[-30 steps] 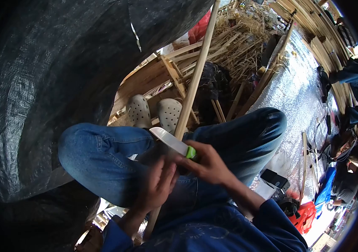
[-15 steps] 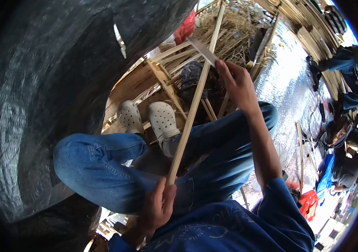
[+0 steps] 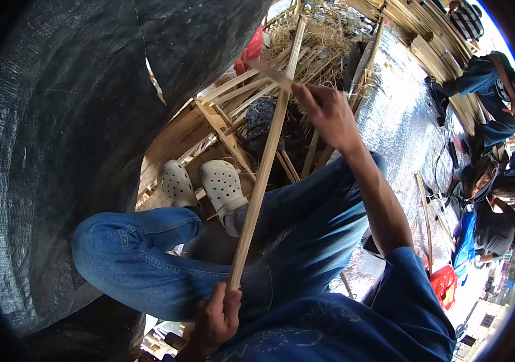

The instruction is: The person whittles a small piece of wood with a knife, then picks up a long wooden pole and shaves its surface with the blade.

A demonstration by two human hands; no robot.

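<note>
Straw and stacked laths lie far ahead as our right hand [image 3: 327, 111], gripping the knife [image 3: 269, 72], has swept from lap to the bamboo strip's [image 3: 257, 187] far end, our left hand [image 3: 216, 320] clenching its near end.

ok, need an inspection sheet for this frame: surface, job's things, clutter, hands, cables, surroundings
Surface: silver foil-like mat on the ground; the person sits with knees bent, in jeans.
Job's things: long bamboo strip running from lap level up and away; knife blade lies across its far part, blurred.
Clutter: heap of bamboo strips and shavings, wooden frame, white clogs on the feet.
Hands: left hand grips the strip's near end; right hand, arm stretched out, holds the knife.
Cables: dark cord-like loop on the mat, too small to identify.
Surroundings: black tarp on one side; other people seated along the mat's far edge.
</note>
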